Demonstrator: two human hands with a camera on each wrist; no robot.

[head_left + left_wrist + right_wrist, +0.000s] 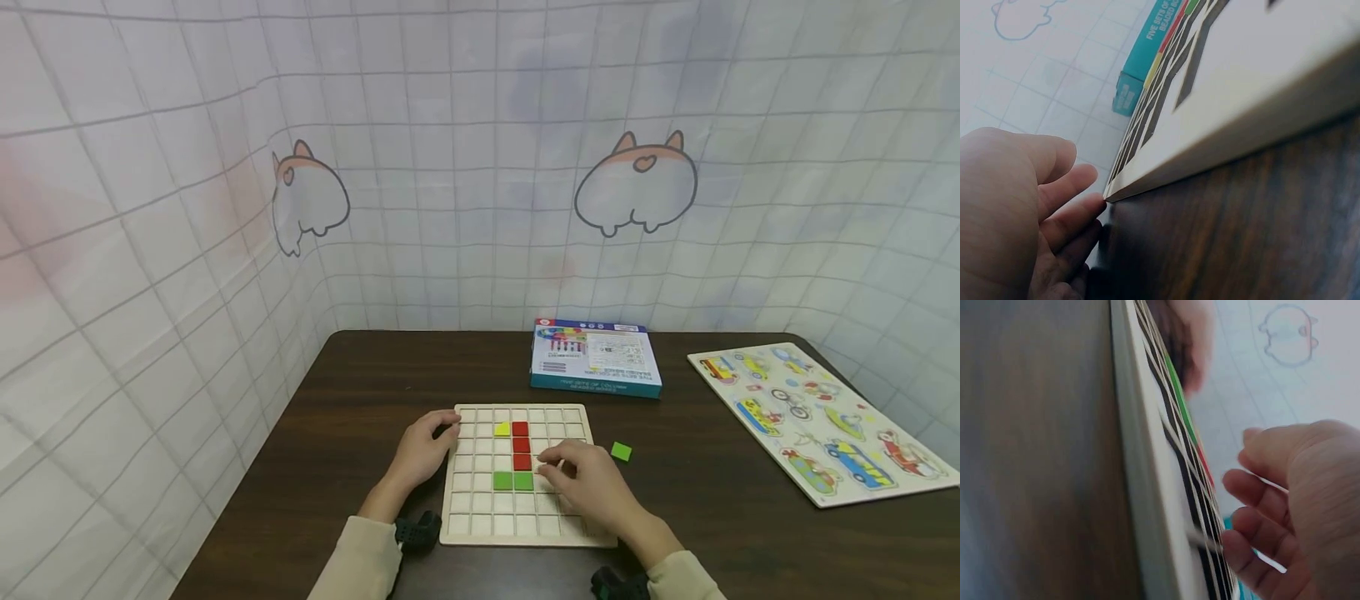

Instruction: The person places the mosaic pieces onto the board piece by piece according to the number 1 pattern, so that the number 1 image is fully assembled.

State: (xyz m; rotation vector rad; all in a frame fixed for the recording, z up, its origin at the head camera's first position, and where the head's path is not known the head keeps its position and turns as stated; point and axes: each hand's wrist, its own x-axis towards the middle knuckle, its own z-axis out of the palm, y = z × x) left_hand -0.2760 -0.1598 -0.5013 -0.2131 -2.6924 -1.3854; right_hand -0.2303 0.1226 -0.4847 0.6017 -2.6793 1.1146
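A pale wooden grid board lies on the dark table. A yellow tile, a column of three red tiles and two green tiles sit in its squares. At the board's upper left edge, my left hand rests its fingertips with the fingers loosely bent. My right hand is over the board's right half, just right of the lowest red tile. Its fingers are loosely curled, and the right wrist view shows nothing between thumb and fingers. One loose green tile lies on the table right of the board.
Behind the board lies a flat box with a teal side. A white picture board with colourful vehicles lies along the table's right side. A white checked curtain surrounds the dark table.
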